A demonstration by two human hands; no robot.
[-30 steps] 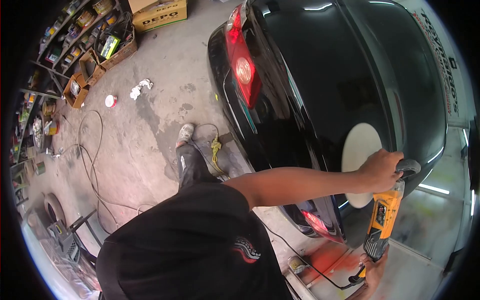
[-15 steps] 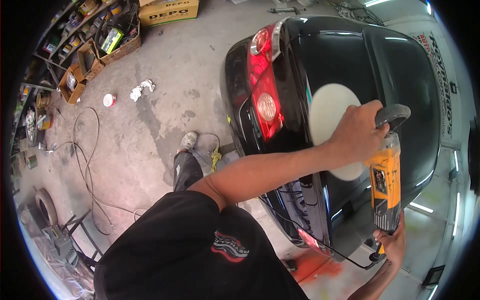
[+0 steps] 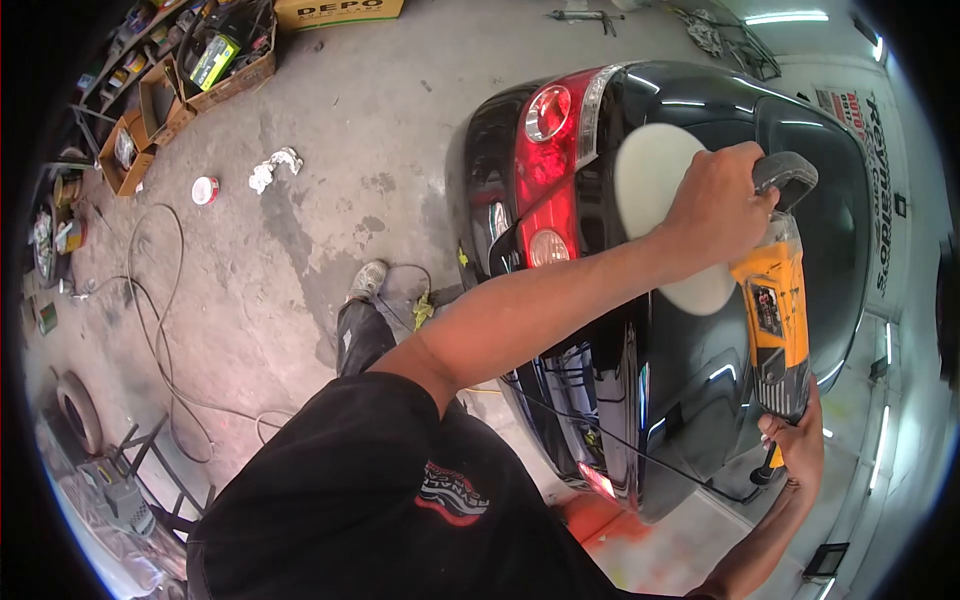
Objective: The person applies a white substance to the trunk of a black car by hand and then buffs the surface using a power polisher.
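Note:
A yellow-and-black polisher [image 3: 778, 300] is held in both my hands over the back of a glossy black car [image 3: 700, 400]. My left hand [image 3: 715, 205] grips its black front loop handle [image 3: 788, 178], with the forearm stretched across from the left. My right hand [image 3: 798, 445] is wrapped round the rear grip, below the vented motor end. The round white polishing pad [image 3: 655, 175] faces the dark panel beside the red tail light [image 3: 548, 165], tilted in this view and partly hidden by my left hand and wrist. From the rear grip a black cord [image 3: 640, 450] runs across the car.
Left on the concrete floor [image 3: 330, 150] lie a looped hose [image 3: 165, 330], a small white-and-red tub [image 3: 205, 190] and crumpled white paper [image 3: 274, 170]. Cardboard boxes [image 3: 125, 155] stand by the shelves. A tyre [image 3: 80, 412] rests at lower left, near a metal stand.
The pad and my left hand have moved up slightly in view, with the polisher still in both hands. The camera view has shifted, so the car appears lower and further right.

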